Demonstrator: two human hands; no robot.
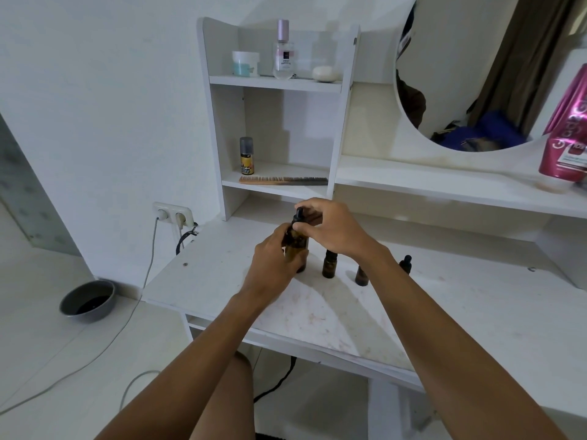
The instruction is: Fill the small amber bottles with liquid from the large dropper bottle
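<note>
The large amber dropper bottle [298, 246] stands on the white vanity table [317, 312]. My left hand [273, 268] wraps around its body. My right hand [330, 228] pinches its black dropper cap [299, 215] from above. To the right stand small amber bottles: one [329, 265] with a black top, a second [361, 277] partly hidden by my right forearm, and a third [405, 263] with a black dropper cap peeking out behind that arm.
A white shelf unit [276, 84] behind holds a comb [282, 180], a small spray can [246, 155] and toiletries. A round mirror [470, 74] and a pink bottle [568, 131] stand right. A grey bowl [87, 300] and cables lie on the floor at left.
</note>
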